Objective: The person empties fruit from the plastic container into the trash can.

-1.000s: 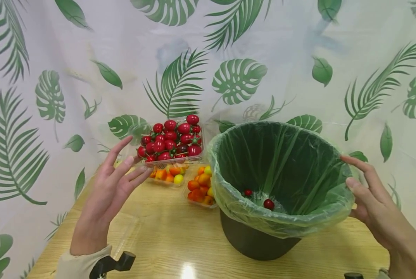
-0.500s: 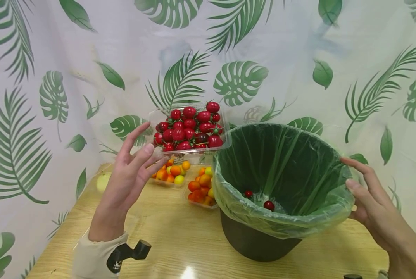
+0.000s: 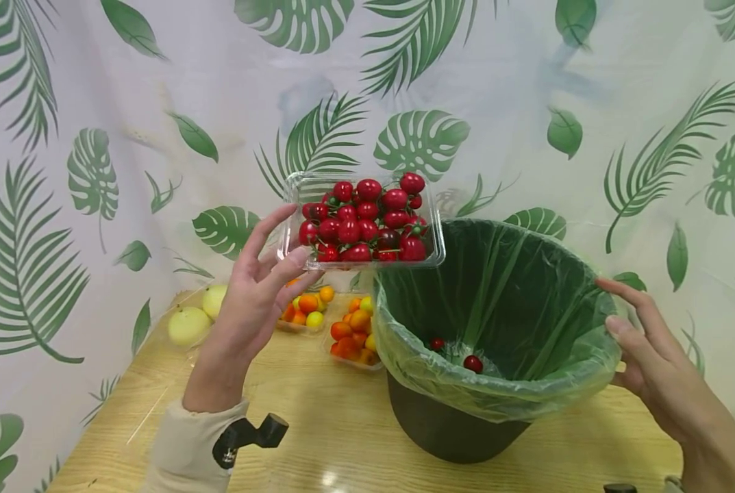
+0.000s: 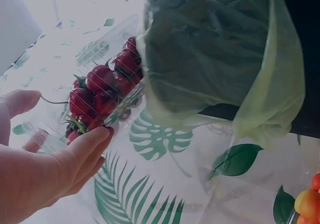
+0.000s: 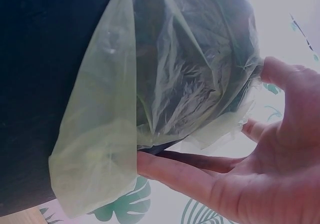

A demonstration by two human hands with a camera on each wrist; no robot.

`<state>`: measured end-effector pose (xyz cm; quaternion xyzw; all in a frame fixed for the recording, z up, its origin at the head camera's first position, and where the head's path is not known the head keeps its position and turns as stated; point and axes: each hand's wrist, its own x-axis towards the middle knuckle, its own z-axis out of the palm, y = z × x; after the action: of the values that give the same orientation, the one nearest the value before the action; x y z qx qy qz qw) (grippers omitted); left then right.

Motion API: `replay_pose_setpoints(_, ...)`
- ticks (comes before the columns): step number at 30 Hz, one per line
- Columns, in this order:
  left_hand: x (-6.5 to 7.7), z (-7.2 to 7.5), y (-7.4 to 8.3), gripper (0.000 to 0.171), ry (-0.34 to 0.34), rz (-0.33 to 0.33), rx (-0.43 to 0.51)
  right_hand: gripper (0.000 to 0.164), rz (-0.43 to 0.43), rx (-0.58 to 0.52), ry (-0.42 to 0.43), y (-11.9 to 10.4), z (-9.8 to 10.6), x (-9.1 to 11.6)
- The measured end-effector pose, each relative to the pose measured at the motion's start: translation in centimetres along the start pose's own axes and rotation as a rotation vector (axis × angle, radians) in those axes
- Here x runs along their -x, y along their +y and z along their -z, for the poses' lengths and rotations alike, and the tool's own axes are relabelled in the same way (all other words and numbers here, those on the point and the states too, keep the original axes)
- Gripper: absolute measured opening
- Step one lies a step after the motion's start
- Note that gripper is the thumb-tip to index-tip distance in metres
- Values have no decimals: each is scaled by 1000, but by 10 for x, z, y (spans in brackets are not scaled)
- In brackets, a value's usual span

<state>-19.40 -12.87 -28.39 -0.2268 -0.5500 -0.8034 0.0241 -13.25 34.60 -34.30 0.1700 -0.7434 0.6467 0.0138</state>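
Red tomatoes (image 3: 349, 231) lie in a clear tray (image 3: 367, 265), which the left hand (image 3: 250, 294) pinches at its left end and holds up above the table (image 3: 318, 418), just beside the lined bin (image 3: 459, 431). We see the tray's right end overlap the bin's rim in the head view, but cannot tell whether it reaches over the mouth. A leaf-printed sheet (image 3: 496, 68) hangs behind. The left hand partly hides the left small tray (image 3: 305, 331), the bin's liner (image 3: 441, 387) covers the right edge of the right small tray (image 3: 349, 361), and in the left wrist view the liner hides one end of the held tray. We count one bin, two small trays, two pale yellow-green fruits (image 3: 188, 326) at the table's left, and roughly twenty tomatoes visible in the held tray. Both small trays contain orange and yellow fruits (image 3: 308, 302); inside the bin, at the bottom of its translucent green liner, we note two red fruits (image 3: 473, 363), lying apart. The right hand (image 3: 669, 356) is spread, its fingers nearly straight, touching the bin's lined right side.
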Motion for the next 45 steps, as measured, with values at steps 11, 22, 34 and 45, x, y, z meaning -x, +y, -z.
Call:
replay_pose_setpoints(11, -9, -12, -14, 58, -31, -54, -70, 55, 17, 2, 13, -1, -3, -3)
replay_pose_setpoints(22, -16, -15, -19, 59, -83, -132, -203, 55, 26, 3, 0, -2, -4, -6)
replay_pose_setpoints(34, -22, -23, -27, 62, -173, -195, -222, 56, -8, 23, 25, 1, -1, -2)
replay_pose_setpoints(45, -23, -28, -30, 62, -200, -222, -241, 56, -11, 16, 17, 5, 0, -1)
